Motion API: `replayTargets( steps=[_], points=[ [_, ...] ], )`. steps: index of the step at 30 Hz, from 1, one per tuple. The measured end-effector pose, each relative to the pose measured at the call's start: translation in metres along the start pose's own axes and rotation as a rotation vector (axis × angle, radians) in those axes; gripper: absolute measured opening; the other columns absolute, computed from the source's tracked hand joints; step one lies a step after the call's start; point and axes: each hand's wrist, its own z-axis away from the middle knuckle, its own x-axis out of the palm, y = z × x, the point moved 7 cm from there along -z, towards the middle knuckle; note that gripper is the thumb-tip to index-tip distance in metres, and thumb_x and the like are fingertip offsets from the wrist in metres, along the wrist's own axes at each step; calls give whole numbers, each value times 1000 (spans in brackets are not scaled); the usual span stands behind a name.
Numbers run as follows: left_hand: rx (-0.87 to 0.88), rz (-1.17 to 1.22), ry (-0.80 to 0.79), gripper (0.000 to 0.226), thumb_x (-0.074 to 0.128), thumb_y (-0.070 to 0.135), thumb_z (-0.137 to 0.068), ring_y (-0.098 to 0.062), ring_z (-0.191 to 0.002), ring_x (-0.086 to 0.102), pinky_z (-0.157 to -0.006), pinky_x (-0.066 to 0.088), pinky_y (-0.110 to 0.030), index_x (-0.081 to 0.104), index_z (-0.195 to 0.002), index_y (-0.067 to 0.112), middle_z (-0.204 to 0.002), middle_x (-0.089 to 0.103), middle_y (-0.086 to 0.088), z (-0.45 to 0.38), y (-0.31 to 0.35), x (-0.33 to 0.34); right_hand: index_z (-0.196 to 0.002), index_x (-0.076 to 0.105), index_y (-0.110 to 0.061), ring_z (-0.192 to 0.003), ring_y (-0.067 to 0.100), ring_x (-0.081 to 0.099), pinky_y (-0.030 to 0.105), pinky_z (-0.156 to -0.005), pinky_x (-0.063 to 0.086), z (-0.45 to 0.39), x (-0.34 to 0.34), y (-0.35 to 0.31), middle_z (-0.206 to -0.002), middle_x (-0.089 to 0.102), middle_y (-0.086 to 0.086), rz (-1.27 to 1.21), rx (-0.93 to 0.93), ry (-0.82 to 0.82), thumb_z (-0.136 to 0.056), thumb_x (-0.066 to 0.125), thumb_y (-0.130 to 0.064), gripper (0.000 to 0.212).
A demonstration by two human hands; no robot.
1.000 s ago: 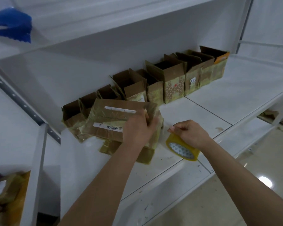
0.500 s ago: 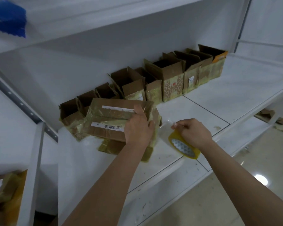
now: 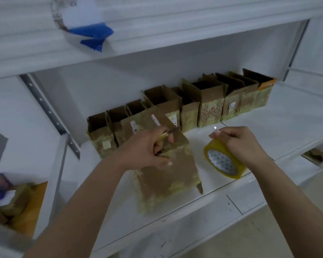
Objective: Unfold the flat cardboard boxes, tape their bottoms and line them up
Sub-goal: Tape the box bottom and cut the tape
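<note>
My left hand [image 3: 147,148] grips a brown cardboard box [image 3: 168,175] wrapped in old yellowish tape, holding it tilted above the white shelf [image 3: 280,127], fingers curled over its upper edge. To its right, my right hand [image 3: 241,144] holds a yellow roll of clear tape [image 3: 222,162] and pinches the tape's loose end between thumb and finger. Behind both hands, a row of several opened boxes [image 3: 209,108] stands against the shelf's back wall, tops open.
A blue object [image 3: 93,37] lies on the upper shelf [image 3: 194,25]. A metal upright [image 3: 48,112] divides this bay from the left one, where more cardboard [image 3: 17,203] sits. The shelf's front edge [image 3: 175,237] runs below my arms.
The box in my left hand has turned from lying lengthwise to hanging tilted and upright. My right hand has lifted the tape roll slightly. The camera has tipped upward.
</note>
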Motion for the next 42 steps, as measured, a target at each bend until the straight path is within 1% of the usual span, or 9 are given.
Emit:
replayTargets(
  steps=[4, 8, 13, 18, 22, 27, 30, 34, 42],
  points=[
    [12, -60, -119, 47, 86, 33, -70, -4, -51, 44, -49, 35, -13, 50, -100, 39, -59, 47, 8, 19, -12, -7, -75, 79, -30, -90, 5, 68, 22, -79, 52, 12, 43, -15, -85, 74, -17, -121, -4, -203, -95, 62, -30, 26],
    [-18, -30, -97, 48, 87, 32, -69, -4, -56, 42, -53, 34, -18, 46, -93, 40, -63, 46, 3, 34, -27, -2, -76, 80, -26, -87, 9, 69, 29, -84, 55, 19, 63, -18, -84, 75, -12, -132, 9, -243, -95, 63, -27, 26],
    [-120, 174, 70, 65, 90, 49, -54, -10, -58, 44, -55, 40, -26, 50, -105, 42, -64, 43, 8, 42, -38, -6, -75, 80, -27, -82, 2, 69, 24, -78, 52, 16, 52, -37, -82, 75, -14, -146, -31, -211, -95, 63, -27, 26],
    [-191, 426, 313, 50, 81, 53, -65, -5, -56, 49, -55, 45, -15, 58, -107, 40, -61, 50, 10, 44, -34, -14, -76, 79, -35, -81, -8, 66, 20, -74, 48, 18, 40, -60, -83, 73, -22, -54, -91, -214, -94, 63, -33, 24],
    [-219, 514, 547, 42, 69, 66, -66, -29, -73, 61, -69, 47, -16, 70, -84, 27, -79, 64, -19, 37, -9, -23, -83, 79, -35, -85, -7, 66, 24, -80, 50, 29, 32, -80, -88, 74, -21, 9, -157, -226, -93, 63, -36, 20],
    [-225, 462, 446, 32, 72, 61, -73, -7, -74, 66, -76, 53, -29, 73, -73, 28, -77, 72, 0, 10, 28, -15, -81, 74, -10, -65, 26, 65, 33, -67, 51, 44, 29, -104, -70, 69, 11, 85, -279, -249, -93, 60, -37, 33],
    [-204, 501, 467, 29, 78, 38, -79, -4, -57, 62, -68, 54, -26, 68, -65, 14, -58, 67, 5, 9, 31, -16, -86, 72, -32, -56, 5, 66, 17, -55, 49, 47, 30, -102, -61, 69, -8, -30, -179, -306, -85, 66, -43, 13],
    [-223, 399, 534, 30, 76, 36, -81, -8, -52, 60, -65, 56, -36, 64, -64, 13, -52, 62, 8, 15, 24, -26, -100, 68, -10, -41, 6, 56, 13, -41, 42, 51, 39, -93, -49, 60, -4, -290, 16, -529, -68, 68, -55, 56],
    [-326, 304, 702, 41, 71, 37, -86, -3, -41, 46, -52, 40, -28, 51, -52, 26, -44, 50, 15, 50, -8, -34, -94, 78, -24, -86, 18, 74, 21, -67, 56, 36, 44, -102, -94, 77, 5, -225, -43, -586, -53, 75, -55, 52]
  ],
)
